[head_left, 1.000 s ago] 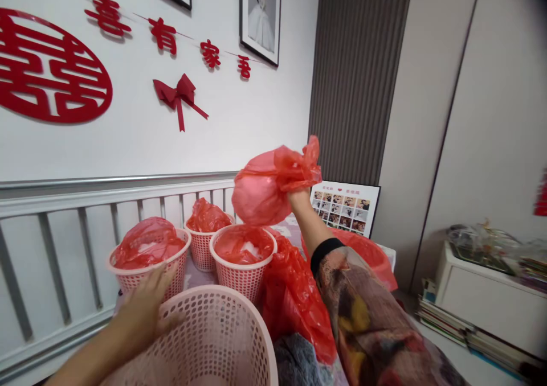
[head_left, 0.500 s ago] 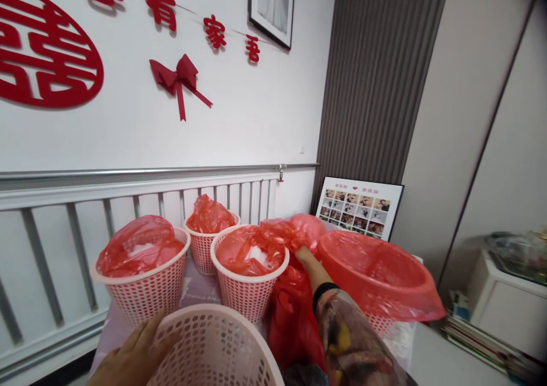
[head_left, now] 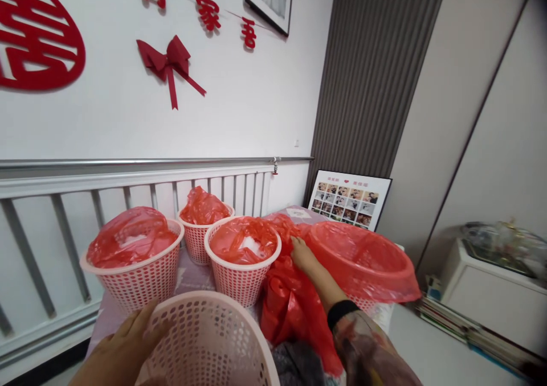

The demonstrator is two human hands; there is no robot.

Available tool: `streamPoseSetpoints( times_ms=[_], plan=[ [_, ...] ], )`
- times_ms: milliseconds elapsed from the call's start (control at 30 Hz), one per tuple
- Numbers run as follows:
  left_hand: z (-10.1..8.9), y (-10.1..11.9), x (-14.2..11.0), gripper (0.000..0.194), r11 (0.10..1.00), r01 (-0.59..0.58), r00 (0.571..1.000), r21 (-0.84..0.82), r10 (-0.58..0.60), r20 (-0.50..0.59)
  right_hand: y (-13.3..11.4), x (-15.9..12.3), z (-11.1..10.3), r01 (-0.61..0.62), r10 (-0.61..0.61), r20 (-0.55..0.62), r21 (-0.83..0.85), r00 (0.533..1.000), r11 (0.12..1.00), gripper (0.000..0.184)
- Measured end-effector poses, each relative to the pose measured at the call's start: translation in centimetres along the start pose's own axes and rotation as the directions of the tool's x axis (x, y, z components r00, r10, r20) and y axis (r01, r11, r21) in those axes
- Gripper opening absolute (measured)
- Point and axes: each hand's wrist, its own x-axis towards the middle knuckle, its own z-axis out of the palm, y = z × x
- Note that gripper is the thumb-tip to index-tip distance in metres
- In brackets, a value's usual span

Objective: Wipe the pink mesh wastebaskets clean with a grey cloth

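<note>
My left hand (head_left: 123, 346) lies against the outer rim of the nearest pink mesh basket (head_left: 213, 340) at the bottom, its fingers stretched flat along the rim. My right hand (head_left: 301, 254) reaches forward with a patterned sleeve. Its bent fingers pinch a tied red plastic bag (head_left: 284, 229), which sits low between the middle basket (head_left: 241, 280) and a wide basket lined in red plastic (head_left: 363, 261). Crumpled red plastic (head_left: 290, 312) lies under my right forearm.
Two more small pink baskets with red bags stand at the left (head_left: 137, 272) and behind (head_left: 200, 241), by a white railing (head_left: 128, 181). A framed photo collage (head_left: 348, 198) leans against the slatted wall. A white cabinet (head_left: 491, 283) and stacked books (head_left: 465, 329) stand right.
My right hand has brought the tied red bag down from head height to between the baskets. The view tilted down and shifted. My left hand stayed on the near basket.
</note>
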Motion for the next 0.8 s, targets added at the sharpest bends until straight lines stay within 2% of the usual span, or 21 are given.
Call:
streamPoseSetpoints(
  times_ms=[67, 167, 233, 300, 400, 500, 600, 667, 733, 800],
  plan=[
    [0.0, 0.0, -0.4, 0.074, 1.000, -0.019, 0.999, -0.010, 0.018, -0.045, 0.0, -1.6, -1.2, 0.092, -0.093, -0.016, -0.072, 0.996, 0.993, 0.045],
    [0.5, -0.4, -0.5, 0.068, 0.998, -0.060, 0.994, -0.030, 0.057, -0.098, 0.9, -6.4, -3.2, 0.210, -0.215, -0.028, -0.139, 0.976, 0.968, 0.054],
    [1.0, -0.8, -0.3, 0.066, 0.996, -0.078, 0.991, -0.043, 0.072, -0.114, 2.8, -10.6, -4.2, 0.249, -0.265, -0.056, -0.199, 0.963, 0.948, 0.055],
    [1.6, -1.2, 0.0, 0.064, 0.995, -0.088, 0.987, -0.045, 0.081, -0.140, 5.7, -14.9, -4.3, 0.254, -0.295, -0.096, -0.306, 0.951, 0.917, 0.055],
    [2.5, -1.8, 0.5, 0.061, 0.993, -0.105, 0.975, -0.054, 0.092, -0.200, 10.5, -20.7, -2.6, 0.147, -0.194, -0.069, -0.422, 0.979, 0.894, 0.062],
    [3.1, -2.3, 0.7, 0.058, 0.989, -0.126, 0.968, -0.080, 0.104, -0.230, 13.4, -25.2, 0.7, 0.033, -0.020, 0.030, -0.536, 0.999, 0.843, 0.076],
    [3.1, -2.7, 1.2, 0.059, 0.981, -0.163, 0.959, -0.104, 0.133, -0.250, 13.5, -28.0, 4.0, -0.086, 0.169, 0.084, -0.598, 0.982, 0.797, 0.092],
    [2.9, -3.0, 1.6, 0.060, 0.968, -0.203, 0.950, -0.146, 0.159, -0.268, 13.0, -28.9, 5.5, -0.163, 0.274, 0.083, -0.631, 0.958, 0.758, 0.096],
    [2.5, -3.5, 2.1, 0.061, 0.940, -0.246, 0.940, -0.237, 0.172, -0.294, 12.8, -29.3, 6.3, -0.204, 0.321, 0.040, -0.695, 0.946, 0.689, 0.096],
    [2.0, -4.2, 2.2, 0.064, 0.889, -0.282, 0.924, -0.360, 0.151, -0.352, 13.0, -29.3, 6.4, -0.186, 0.289, 0.006, -0.752, 0.957, 0.632, 0.096]
  ],
)
